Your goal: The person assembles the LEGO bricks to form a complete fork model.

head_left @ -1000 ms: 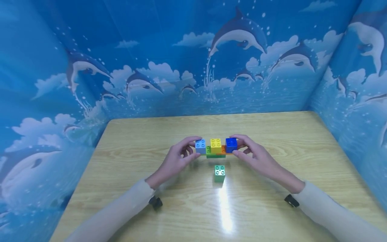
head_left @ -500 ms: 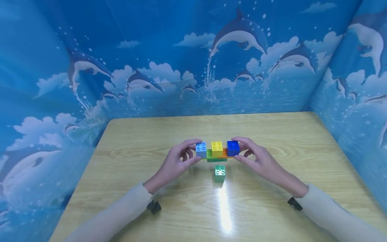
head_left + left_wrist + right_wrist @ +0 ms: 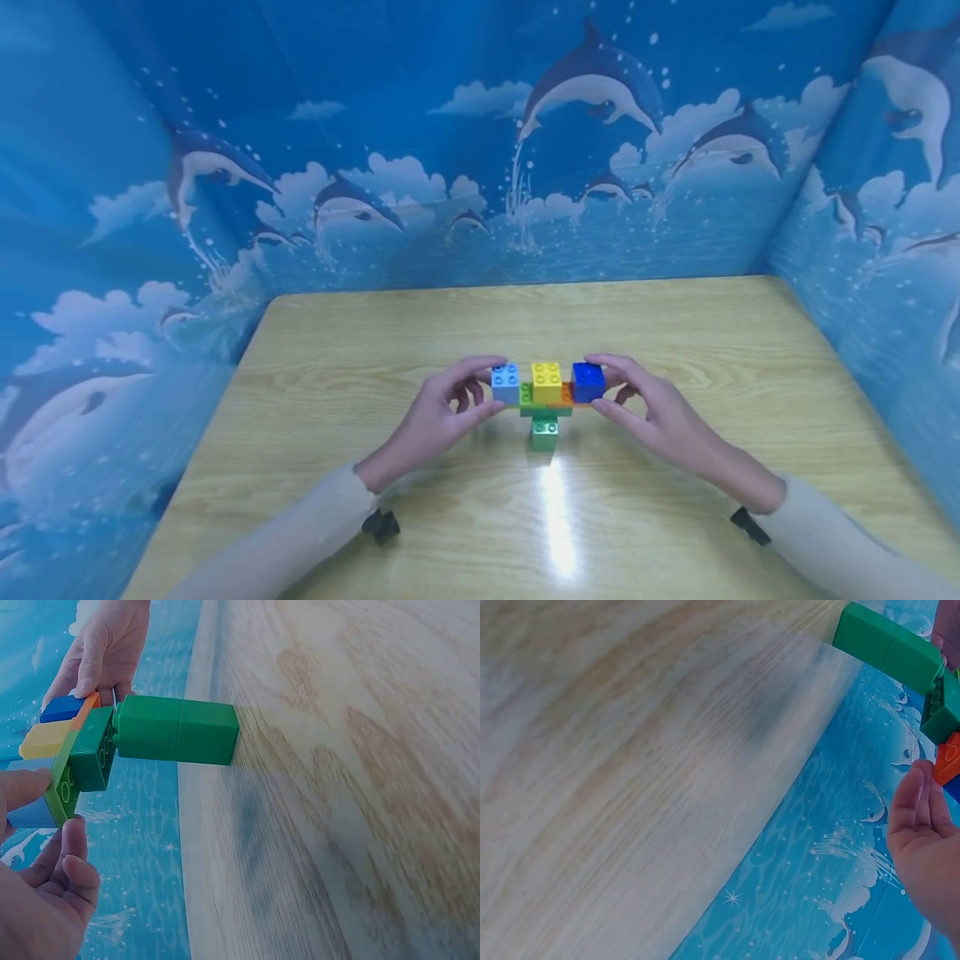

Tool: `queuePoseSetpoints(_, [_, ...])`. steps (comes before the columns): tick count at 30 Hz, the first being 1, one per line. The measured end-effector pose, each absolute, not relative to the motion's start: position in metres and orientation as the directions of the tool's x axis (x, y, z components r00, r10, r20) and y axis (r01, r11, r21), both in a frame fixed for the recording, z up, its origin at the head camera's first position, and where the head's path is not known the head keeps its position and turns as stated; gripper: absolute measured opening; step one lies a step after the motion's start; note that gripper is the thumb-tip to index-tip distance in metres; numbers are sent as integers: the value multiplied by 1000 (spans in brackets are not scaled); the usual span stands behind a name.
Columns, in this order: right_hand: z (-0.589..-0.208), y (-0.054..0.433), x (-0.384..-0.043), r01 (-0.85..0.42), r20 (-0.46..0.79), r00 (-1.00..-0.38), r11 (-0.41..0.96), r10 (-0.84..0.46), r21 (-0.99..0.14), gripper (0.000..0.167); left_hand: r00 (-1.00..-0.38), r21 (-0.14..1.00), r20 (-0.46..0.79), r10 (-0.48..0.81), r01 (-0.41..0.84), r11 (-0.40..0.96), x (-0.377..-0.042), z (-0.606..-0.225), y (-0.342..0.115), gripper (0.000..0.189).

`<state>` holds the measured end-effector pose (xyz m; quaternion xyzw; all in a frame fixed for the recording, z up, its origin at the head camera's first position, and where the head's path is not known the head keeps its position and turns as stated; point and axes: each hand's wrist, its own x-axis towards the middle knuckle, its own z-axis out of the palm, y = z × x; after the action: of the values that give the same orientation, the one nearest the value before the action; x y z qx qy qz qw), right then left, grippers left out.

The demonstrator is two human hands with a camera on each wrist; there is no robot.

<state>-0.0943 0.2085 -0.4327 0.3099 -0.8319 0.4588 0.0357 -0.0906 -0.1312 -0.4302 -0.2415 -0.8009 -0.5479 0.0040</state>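
Observation:
Both hands hold one assembly of toy building bricks between them. My left hand (image 3: 450, 407) pinches its left end at the light blue brick (image 3: 506, 390), and my right hand (image 3: 663, 421) pinches the dark blue brick (image 3: 588, 383) at the other end. A yellow brick (image 3: 547, 387) sits between them. Beneath these run a lime green piece (image 3: 66, 784) and an orange piece (image 3: 949, 759), with a dark green brick (image 3: 91, 754) at the bottom. Upright on the table, a stack of two green bricks (image 3: 178, 729) has its studs right at the dark green brick's underside.
The wood-grain table (image 3: 360, 333) spreads around the hands. Blue dolphin-print curtains (image 3: 420, 233) stand along its back and sides. A bright light reflection lies on the tabletop in front of the green stack.
Both hands have brought the brick assembly toward the person and slightly right. It now overlaps the top of the green stack, which has stayed in place.

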Motion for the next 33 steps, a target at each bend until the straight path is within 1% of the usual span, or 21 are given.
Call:
queuePoseSetpoints(11, [-433, 209, -85, -546, 333, -806, 398, -489, -737, 59, -881, 872, 264, 393, 392, 293, -84, -434, -131, 58])
queuePoseSetpoints(16, [-435, 209, -84, -560, 352, -801, 399, -484, -726, 61, -879, 870, 265, 396, 395, 294, -83, -433, -131, 58])
queuePoseSetpoints(24, [-434, 210, -81, -559, 349, -802, 406, -484, -722, 62, -882, 886, 247, 402, 373, 276, -79, -431, -130, 60])
queuePoseSetpoints(33, [-437, 211, -77, -566, 362, -799, 398, -480, -722, 62, -872, 875, 272, 407, 400, 273, -76, -432, -131, 60])
